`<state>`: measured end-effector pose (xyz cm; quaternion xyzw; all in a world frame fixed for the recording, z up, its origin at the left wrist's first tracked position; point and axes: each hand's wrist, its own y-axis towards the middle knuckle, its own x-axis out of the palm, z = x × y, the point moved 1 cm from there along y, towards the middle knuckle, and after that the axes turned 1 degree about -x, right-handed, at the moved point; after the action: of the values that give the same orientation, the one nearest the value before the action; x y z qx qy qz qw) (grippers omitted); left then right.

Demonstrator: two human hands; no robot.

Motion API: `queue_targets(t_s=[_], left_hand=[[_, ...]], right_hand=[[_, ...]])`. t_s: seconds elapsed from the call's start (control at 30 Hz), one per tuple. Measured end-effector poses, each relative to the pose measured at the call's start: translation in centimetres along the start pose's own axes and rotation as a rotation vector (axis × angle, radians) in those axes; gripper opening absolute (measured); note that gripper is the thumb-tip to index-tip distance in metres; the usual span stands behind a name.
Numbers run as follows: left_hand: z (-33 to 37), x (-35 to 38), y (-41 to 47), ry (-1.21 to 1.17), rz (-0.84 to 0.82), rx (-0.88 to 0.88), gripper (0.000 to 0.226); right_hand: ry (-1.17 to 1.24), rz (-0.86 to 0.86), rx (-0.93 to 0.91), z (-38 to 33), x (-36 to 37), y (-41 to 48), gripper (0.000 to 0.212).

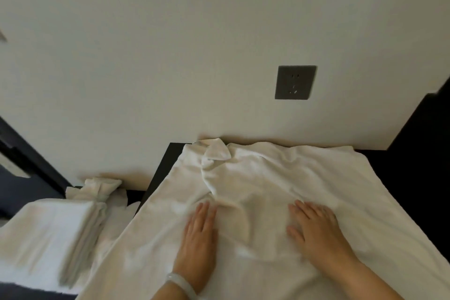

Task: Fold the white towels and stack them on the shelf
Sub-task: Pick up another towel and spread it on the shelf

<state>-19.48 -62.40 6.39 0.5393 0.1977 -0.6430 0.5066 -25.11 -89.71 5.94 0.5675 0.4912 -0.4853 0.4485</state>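
Nearest us, the left wrist carries a pale, translucent bangle (179, 282). Ahead of it the left hand (199, 231) lies palm down on a large white terry towel (280, 178), fingers straight and close together, gripping nothing. The right hand (314, 229) lies flat on the same towel just to the right, fingers straight and slightly spread, likewise holding nothing. Between the two hands we see a raised ridge of cloth.

The towel is spread unfolded over a black flat-topped table (401, 173). Its far edge reaches the cream-coloured wall (170, 56), its near part runs out of view below the forearms, and its far left corner is turned over on itself, with creases running from there toward the hands. The table top shows bare on either side of the towel.

To the left of the table we note a stack of neatly folded white towels (48, 234), its layered edges facing the table. Just beyond the stack, against the wall, sits a crumpled white towel (97, 189). A dark grey square wall socket (295, 82) is mounted above the table.
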Motion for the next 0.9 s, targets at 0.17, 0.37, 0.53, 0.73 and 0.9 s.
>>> queue_targets(t_s=[0.17,0.37,0.53,0.73,0.9], left_hand=[[-6.0,0.4,3.3,0.237,-0.322,-0.098,0.053],[-9.1,-0.2,5.8,0.139,-0.357,-0.240,0.048],[-11.8,-2.7,8.8,0.085,-0.036,-0.473,0.041],[-15.3,-4.6,13.3,0.147,-0.355,-0.707,0.052],[-17.4,-5.5,14.8,-0.183,-0.501,-0.761,0.028]], right_hand=[[0.084,-0.036,-0.186,-3.7,1.1,2.9,0.061],[0.000,-0.045,-0.043,-3.2,2.4,4.0,0.070],[0.050,0.102,-0.120,-5.4,1.4,4.7,0.054],[0.161,0.189,-0.117,-7.3,1.5,6.8,0.027],[0.185,0.182,-0.103,-6.9,1.9,6.6,0.046]])
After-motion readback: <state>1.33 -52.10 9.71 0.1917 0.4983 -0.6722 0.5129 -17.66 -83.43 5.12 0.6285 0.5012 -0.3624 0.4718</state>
